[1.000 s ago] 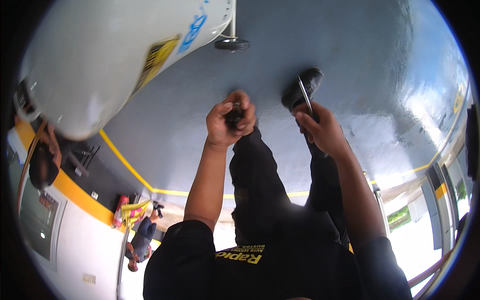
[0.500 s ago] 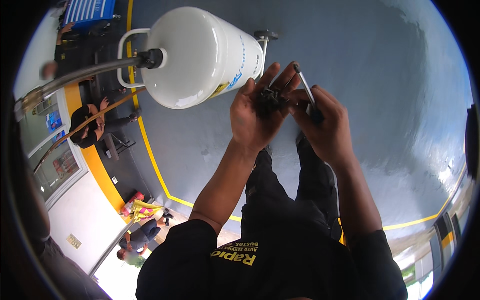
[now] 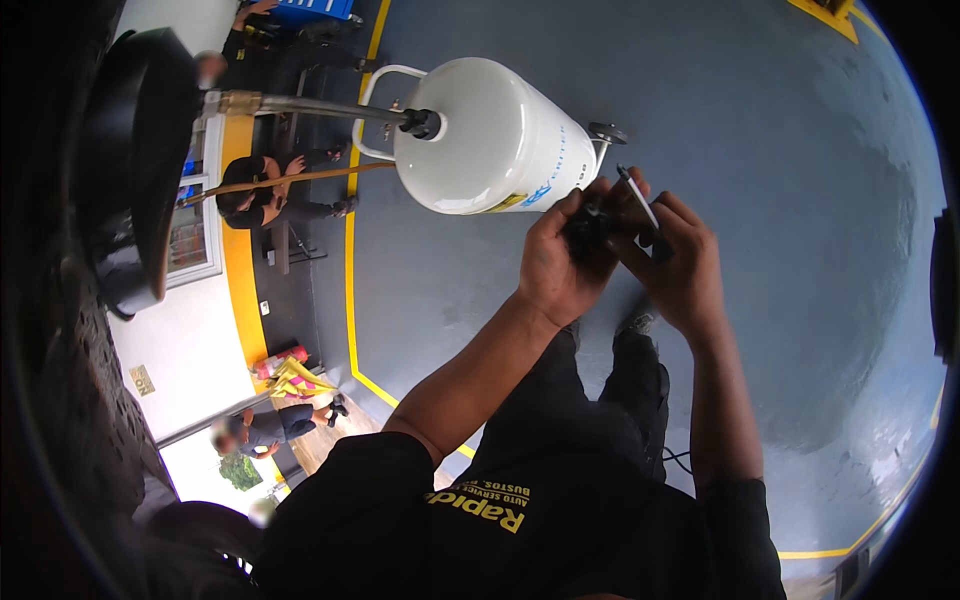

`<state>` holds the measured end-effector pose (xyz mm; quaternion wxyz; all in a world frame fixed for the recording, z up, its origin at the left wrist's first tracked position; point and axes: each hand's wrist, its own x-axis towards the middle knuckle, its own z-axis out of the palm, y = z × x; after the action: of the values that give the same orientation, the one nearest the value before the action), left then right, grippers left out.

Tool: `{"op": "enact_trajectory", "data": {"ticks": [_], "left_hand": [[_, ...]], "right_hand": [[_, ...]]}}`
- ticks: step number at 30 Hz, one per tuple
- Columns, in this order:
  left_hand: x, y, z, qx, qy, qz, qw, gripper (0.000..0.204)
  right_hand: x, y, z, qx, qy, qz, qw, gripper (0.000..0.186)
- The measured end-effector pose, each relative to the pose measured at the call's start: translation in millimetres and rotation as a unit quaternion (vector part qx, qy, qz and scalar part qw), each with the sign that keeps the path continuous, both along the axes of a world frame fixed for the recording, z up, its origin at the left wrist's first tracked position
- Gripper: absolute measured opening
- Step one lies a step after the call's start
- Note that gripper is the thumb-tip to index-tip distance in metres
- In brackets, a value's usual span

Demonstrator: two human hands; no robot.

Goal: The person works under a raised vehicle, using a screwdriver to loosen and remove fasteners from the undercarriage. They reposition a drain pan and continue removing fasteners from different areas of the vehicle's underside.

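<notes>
My left hand (image 3: 548, 268) is cupped palm up, its fingers curled around a bunch of small black parts (image 3: 588, 232); their exact kind is too dark to make out. My right hand (image 3: 688, 268) grips a slim tool with a pale straight shaft (image 3: 638, 198), a dark tip and a dark handle end. Its tip points up and to the left, over the left fingers. The right fingertips are close to the black parts in the left palm; whether they touch them cannot be seen.
Beyond my hands stands a white wheeled tank (image 3: 480, 140) with a rail handle. A metal pipe (image 3: 330, 106) and a brown hose (image 3: 310, 178) cross at the left, near a large black round vessel (image 3: 140, 180). Several people are by the left wall. Yellow lines (image 3: 351, 290) mark the grey floor.
The view has shifted, so my hands and the tank sit farther right and lower, and the black vessel now shows at the left. Both hands keep their holds.
</notes>
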<state>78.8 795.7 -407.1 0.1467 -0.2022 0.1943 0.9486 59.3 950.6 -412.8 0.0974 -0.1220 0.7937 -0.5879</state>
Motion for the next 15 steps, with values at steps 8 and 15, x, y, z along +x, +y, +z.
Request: {"op": "enact_trajectory", "data": {"ticks": [8,15], "left_hand": [[10.5,-55.1,49.1,-0.052,-0.004,0.026,0.998,0.023],[5.8,-122.8,100.1,-0.048,-0.017,0.040,0.998,0.028]], "right_hand": [[-22.5,-36.1,34.7,-0.210,-0.271,0.066,0.937,0.025],[-44.1,-98.4,77.6,-0.246,-0.217,0.080,0.941,0.020]]}}
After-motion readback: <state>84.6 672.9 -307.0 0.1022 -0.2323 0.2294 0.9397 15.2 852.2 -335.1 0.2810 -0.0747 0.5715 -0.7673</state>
